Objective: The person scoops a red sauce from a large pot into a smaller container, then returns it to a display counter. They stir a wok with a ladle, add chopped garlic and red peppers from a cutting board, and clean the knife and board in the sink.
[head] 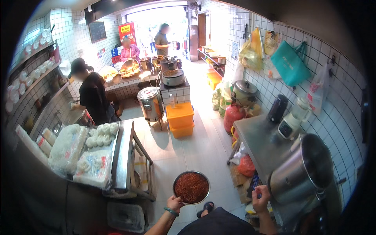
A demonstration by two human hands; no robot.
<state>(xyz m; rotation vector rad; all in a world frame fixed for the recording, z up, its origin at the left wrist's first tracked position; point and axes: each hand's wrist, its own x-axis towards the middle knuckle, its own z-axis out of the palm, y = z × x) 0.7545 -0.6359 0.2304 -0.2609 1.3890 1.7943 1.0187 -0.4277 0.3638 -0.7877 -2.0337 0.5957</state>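
Note:
My left hand (175, 204) grips the near-left rim of a round metal bowl (209, 188). Dark red chili flakes or a similar red, grainy food (191, 187) fill the bowl. A green bangle (171, 211) circles my left wrist. On the other side, my right hand (260, 199) is raised with curled fingers beside the edge of a steel worktable (249, 133). Something blue (255, 179) shows just beyond those fingers; whether they hold it is unclear. A large steel stockpot (289, 176) stands on the worktable, to the right of this hand.
At left, a steel table (124, 155) bears bagged white dough pieces (102, 135). A person in black (92, 94) works beyond it. Ahead stand stacked orange bins (179, 119) and a steel insulated barrel (149, 102). Red gas cylinders (233, 116) line the right. Two people (161, 38) (129, 51) are farther back.

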